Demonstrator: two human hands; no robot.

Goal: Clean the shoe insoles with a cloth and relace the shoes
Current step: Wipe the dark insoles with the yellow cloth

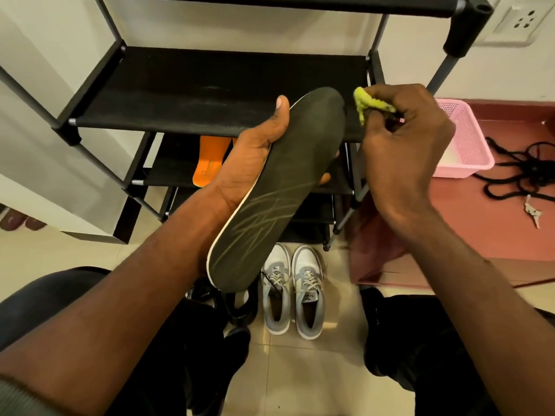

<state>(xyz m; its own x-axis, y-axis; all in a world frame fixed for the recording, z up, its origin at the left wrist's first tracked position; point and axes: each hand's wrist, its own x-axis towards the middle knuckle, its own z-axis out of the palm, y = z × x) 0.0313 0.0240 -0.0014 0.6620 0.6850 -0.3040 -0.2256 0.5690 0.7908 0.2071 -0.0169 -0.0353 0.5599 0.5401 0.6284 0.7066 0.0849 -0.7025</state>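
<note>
- Dark insole (279, 187): centre of the frame, lying slantwise from lower left to upper right, top face up, pale scuff streaks across the heel half.
- Left hand (255, 148): cradles the insole from beneath, thumb hooked over its left edge, fingertips showing past the right edge.
- Right hand (402, 145): upper right of centre, fingers curled tight round a bunched yellow-green cloth (371, 103); the cloth sits just beside the insole's toe, apparently not touching.
- Risk, insole: it is held by its edges only, so a firm wipe at the toe could probably bend it or tip it out of the grip.
- Risk, cloth: bunched small, it may skip the streaks nearer the heel.
- Risk, laces: the loose black laces (522, 166) at far right lie tangled and may knot further at relacing.
- Pink basket (468, 145): right of the frame on the floor; contents cannot be made out.
- Black rack (210, 85): top shelf dusty; an orange insole (208, 160) lies on the shelf below.
- Grey-and-white shoes (292, 292): lower centre, side by side on the floor, laced.
- Black shoe (228, 304): just left of them, partly hidden.
</note>
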